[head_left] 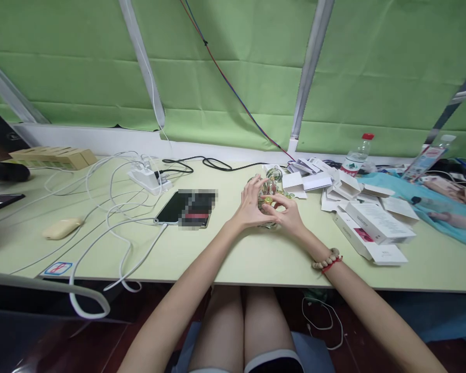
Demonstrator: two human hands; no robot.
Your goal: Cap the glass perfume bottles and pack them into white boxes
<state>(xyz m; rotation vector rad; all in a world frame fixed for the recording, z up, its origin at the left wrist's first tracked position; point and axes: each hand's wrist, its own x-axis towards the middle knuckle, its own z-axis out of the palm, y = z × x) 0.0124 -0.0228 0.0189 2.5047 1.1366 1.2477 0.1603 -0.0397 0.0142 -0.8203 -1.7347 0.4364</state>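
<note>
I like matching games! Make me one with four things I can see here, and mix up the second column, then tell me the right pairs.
Things:
1. glassy objects
2. bead bracelet
3. power strip
4. cloth panels

Matches:
A. green
B. between the left hand and the right hand
C. white, in the left half of the picture
D. worn on the right wrist

Right pairs: 1-B, 2-D, 3-C, 4-A
</note>
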